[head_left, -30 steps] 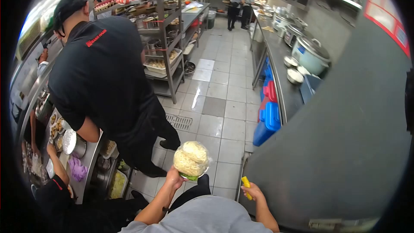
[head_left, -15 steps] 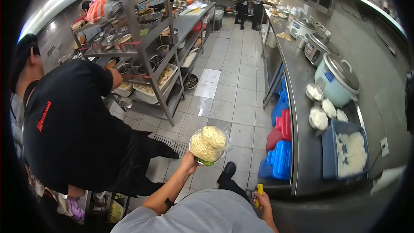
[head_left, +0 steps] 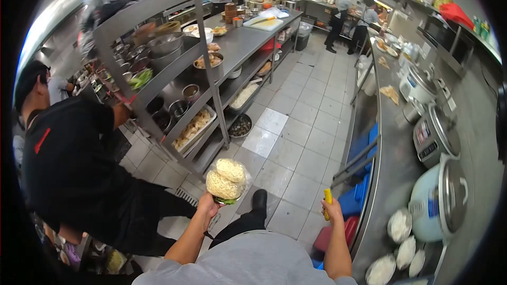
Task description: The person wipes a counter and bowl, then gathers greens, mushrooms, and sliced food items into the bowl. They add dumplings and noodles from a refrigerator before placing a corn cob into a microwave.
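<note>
My left hand (head_left: 207, 206) is closed on the rim of a shallow bowl, mostly hidden under its load. Two rounded portions of pale noodles (head_left: 226, 179) in clear plastic sit in it, with green leaves (head_left: 226, 200) at the near edge. On the right, my right hand (head_left: 332, 212) is wrapped round a short yellow stick-like object (head_left: 328, 200), whose kind I cannot make out. It points upward and stands apart from the steel counter on the right.
A person in black (head_left: 79, 163) stands close at left, by a metal shelf rack (head_left: 211, 74) with bowls and trays. The steel counter (head_left: 388, 163) holds rice cookers (head_left: 433, 200) and bowls of rice (head_left: 400, 224). Tiled floor (head_left: 296, 142) runs between, towards two people far off.
The view has moved forward and turned left along the aisle. The rack and the cookers are nearer, and the blue rice tub has left the view. Both hands keep their holds.
</note>
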A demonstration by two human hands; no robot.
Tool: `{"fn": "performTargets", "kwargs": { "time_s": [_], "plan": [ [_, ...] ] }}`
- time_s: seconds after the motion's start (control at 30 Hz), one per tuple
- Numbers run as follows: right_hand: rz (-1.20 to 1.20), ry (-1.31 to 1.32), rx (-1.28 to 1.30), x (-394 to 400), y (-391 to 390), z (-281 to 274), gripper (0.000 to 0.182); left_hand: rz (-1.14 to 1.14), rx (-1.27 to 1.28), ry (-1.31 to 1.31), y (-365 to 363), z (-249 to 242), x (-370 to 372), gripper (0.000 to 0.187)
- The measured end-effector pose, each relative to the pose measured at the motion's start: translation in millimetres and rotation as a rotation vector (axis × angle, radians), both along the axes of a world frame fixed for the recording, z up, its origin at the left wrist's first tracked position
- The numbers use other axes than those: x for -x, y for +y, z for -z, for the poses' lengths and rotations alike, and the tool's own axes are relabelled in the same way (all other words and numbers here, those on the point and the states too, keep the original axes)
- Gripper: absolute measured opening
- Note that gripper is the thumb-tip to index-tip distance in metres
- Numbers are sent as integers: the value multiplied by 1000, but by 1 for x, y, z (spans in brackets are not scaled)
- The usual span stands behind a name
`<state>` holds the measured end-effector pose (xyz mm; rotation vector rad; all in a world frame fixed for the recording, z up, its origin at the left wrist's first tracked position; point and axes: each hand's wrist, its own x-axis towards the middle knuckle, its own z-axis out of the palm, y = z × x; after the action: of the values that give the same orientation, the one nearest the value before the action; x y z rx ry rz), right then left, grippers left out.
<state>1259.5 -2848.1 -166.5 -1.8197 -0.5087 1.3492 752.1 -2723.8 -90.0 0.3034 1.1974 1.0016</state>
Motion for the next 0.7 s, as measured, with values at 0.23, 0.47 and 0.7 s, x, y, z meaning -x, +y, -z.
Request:
{"fn": "performTargets", "kwargs": {
  "time_s": [0.23,0.47,0.7],
  "plan": [
    [-193,-239,312,-133,163,81,30,-117,-38,-22,319,16,-147,34],
    [-58,-234,509,-193,227,26,25,-221,-125,21,634,15,-288,36],
    [-589,-723,460,-379,355,271,36,-410,-209,31,940,21,-423,35]
  ]
}}
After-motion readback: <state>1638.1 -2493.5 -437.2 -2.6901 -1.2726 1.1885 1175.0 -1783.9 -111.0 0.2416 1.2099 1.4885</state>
